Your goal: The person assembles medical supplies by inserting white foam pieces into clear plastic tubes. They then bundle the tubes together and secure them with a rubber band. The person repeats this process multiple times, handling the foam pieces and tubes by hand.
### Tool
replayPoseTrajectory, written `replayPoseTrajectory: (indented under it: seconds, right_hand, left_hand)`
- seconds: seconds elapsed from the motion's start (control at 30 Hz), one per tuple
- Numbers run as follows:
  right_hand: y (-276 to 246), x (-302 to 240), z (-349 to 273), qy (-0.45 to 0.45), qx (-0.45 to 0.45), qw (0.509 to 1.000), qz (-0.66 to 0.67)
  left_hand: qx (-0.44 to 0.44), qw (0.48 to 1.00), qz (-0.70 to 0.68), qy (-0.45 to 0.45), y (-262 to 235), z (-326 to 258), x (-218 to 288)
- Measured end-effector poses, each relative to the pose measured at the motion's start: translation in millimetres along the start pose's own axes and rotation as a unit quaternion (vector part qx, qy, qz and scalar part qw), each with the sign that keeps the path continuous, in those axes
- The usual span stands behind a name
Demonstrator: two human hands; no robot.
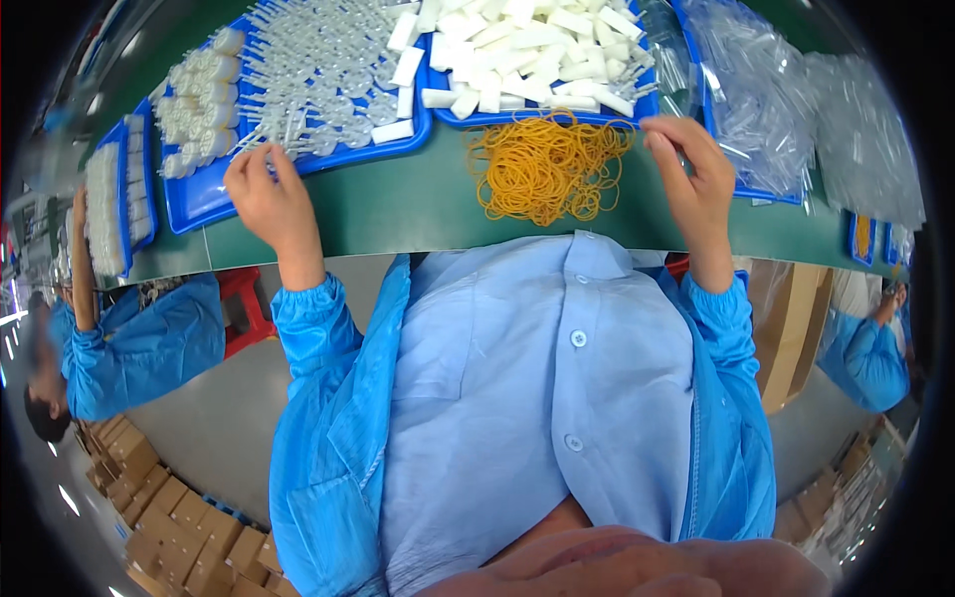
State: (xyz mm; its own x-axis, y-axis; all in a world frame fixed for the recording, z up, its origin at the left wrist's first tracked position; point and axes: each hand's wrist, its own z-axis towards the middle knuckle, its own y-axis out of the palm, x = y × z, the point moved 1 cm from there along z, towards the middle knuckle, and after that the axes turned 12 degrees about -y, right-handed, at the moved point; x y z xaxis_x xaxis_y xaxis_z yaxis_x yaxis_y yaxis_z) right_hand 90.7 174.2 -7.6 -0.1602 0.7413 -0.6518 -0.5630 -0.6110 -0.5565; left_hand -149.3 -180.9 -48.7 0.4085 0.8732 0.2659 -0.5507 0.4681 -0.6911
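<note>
My left hand reaches to the near rim of a blue tray, its curled fingers among several clear plastic parts. Whether it grips one is hidden by the fingers. My right hand is at the right edge of a loose pile of yellow rubber bands on the green table. Its bent fingertips touch the outermost bands, and I cannot see whether they pinch one. Behind the bands a second blue tray holds several white plastic blocks.
Clear plastic bags lie heaped at the right. White round parts fill the left of the first tray, with another blue tray further left. Blue-sleeved co-workers stand at the left and right. Cardboard boxes sit on the floor.
</note>
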Motion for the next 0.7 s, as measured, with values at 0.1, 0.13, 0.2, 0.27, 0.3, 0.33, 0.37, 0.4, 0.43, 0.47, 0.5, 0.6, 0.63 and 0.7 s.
replayPoseTrajectory:
  seconds: [0.1,0.13,0.2,0.27,0.3,0.33,0.37,0.4,0.43,0.47,0.5,0.6,0.63,0.7]
  right_hand:
    - [11.9,10.0,26.6,-0.161,-0.004,0.979,-0.122]
    - [19.0,12.8,36.0,-0.223,-0.005,0.962,-0.155]
    - [37.7,19.4,54.1,-0.272,-0.038,0.949,-0.156]
    - [52.4,20.0,68.0,-0.300,-0.074,0.935,-0.175]
    - [57.3,19.1,73.8,-0.301,-0.094,0.929,-0.195]
    - [61.5,18.7,78.7,-0.304,-0.114,0.921,-0.213]
    - [63.8,19.6,81.0,-0.295,-0.126,0.921,-0.220]
    - [65.2,20.8,82.3,-0.284,-0.137,0.921,-0.227]
    - [65.8,23.0,83.7,-0.274,-0.149,0.921,-0.234]
    - [65.5,24.9,84.9,-0.292,-0.133,0.918,-0.234]
    - [63.8,27.2,86.0,-0.310,-0.117,0.914,-0.234]
    - [53.6,18.3,82.6,-0.207,-0.062,0.965,-0.149]
    - [49.4,10.9,78.4,-0.147,-0.045,0.983,-0.100]
    - [39.8,1.1,69.7,-0.029,-0.057,0.994,0.092]
  left_hand:
    - [0.079,0.984,-0.127,-0.096,-8.5,3.6,9.1]
    - [0.061,0.969,-0.174,-0.163,-15.8,6.1,11.1]
    - [0.045,0.866,-0.437,-0.238,-37.6,24.3,46.8]
    - [-0.019,0.734,-0.614,-0.290,-51.4,36.3,66.0]
    - [-0.075,0.676,-0.666,-0.306,-55.1,40.2,69.6]
    - [-0.128,0.613,-0.711,-0.321,-56.9,40.9,72.0]
    - [-0.168,0.562,-0.732,-0.348,-53.5,39.3,74.7]
    - [-0.208,0.508,-0.749,-0.372,-47.4,37.3,79.0]
    - [-0.247,0.451,-0.761,-0.395,-42.2,35.1,85.7]
    - [-0.270,0.449,-0.751,-0.401,-40.4,32.7,95.0]
    - [-0.294,0.447,-0.741,-0.406,-39.1,30.8,107.3]
    - [-0.321,0.486,-0.721,-0.376,-26.7,23.1,127.1]
    - [-0.319,0.508,-0.715,-0.361,-24.3,17.8,130.1]
    - [-0.319,0.521,-0.720,-0.330,-23.5,11.5,139.1]
